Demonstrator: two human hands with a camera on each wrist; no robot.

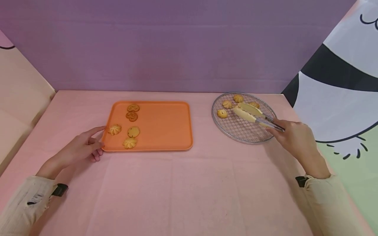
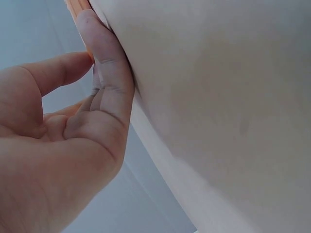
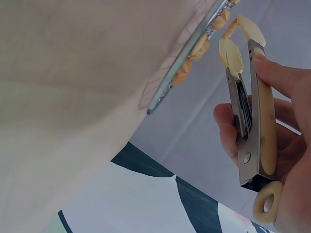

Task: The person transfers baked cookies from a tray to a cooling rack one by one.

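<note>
My right hand holds metal tongs with cream tips over a round wire rack. In the right wrist view, a golden cookie shows between the tong tips. On the rack lie a fluted cookie, a cookie and others near the tongs. My left hand touches the left rim of an orange tray with index finger and thumb. The tray bears pretzel-shaped cookies, a round cookie and fluted cookies on its left half.
A pink cloth covers the table. Behind it rises a purple backdrop. Cartoon-printed panels stand at the right side, and a pale panel at the left. Table separates the tray from the rack.
</note>
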